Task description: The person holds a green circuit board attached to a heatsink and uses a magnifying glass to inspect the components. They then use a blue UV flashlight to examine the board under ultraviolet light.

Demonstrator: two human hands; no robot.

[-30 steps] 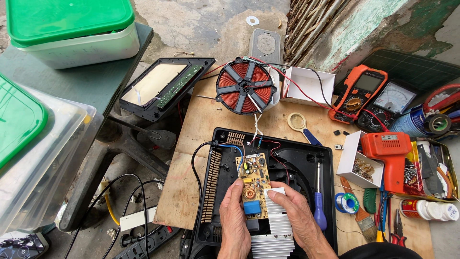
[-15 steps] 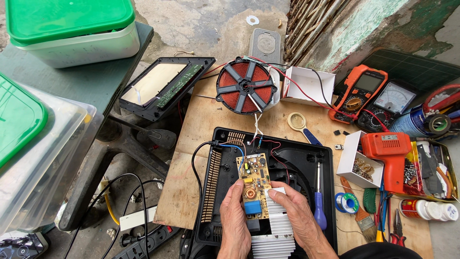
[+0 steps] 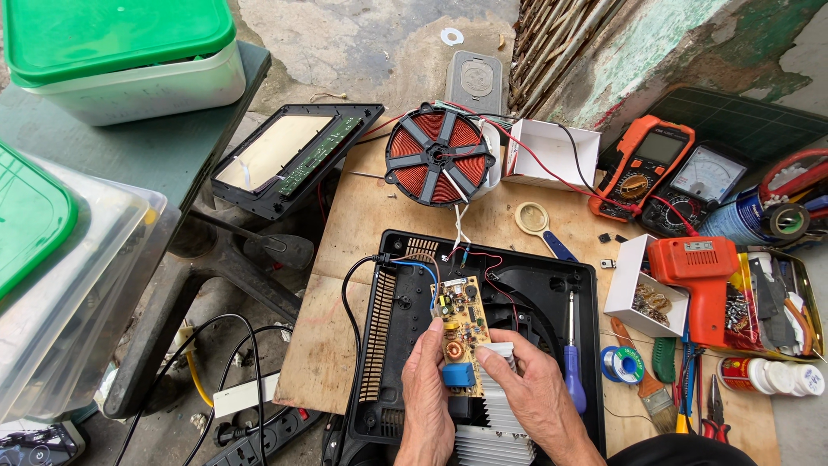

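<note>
I see my left hand (image 3: 429, 388) and right hand (image 3: 528, 390) both pinching the circuit board (image 3: 460, 333), fingers closed on its edges, holding it over the black casing (image 3: 388, 345), above the heatsink (image 3: 496, 431)

I see 1 small circuit board (image 3: 460, 332), tan, long and narrow, held up over the open black appliance housing (image 3: 535, 285) with its component side toward me. It carries a copper-wound ring coil near its middle, a blue box-shaped part at the near end, and small dark and green parts at the far end. Blue, red and white wires run from its far end into the housing. A finned aluminium heat sink (image 3: 496, 414) sits just beneath it.
</note>
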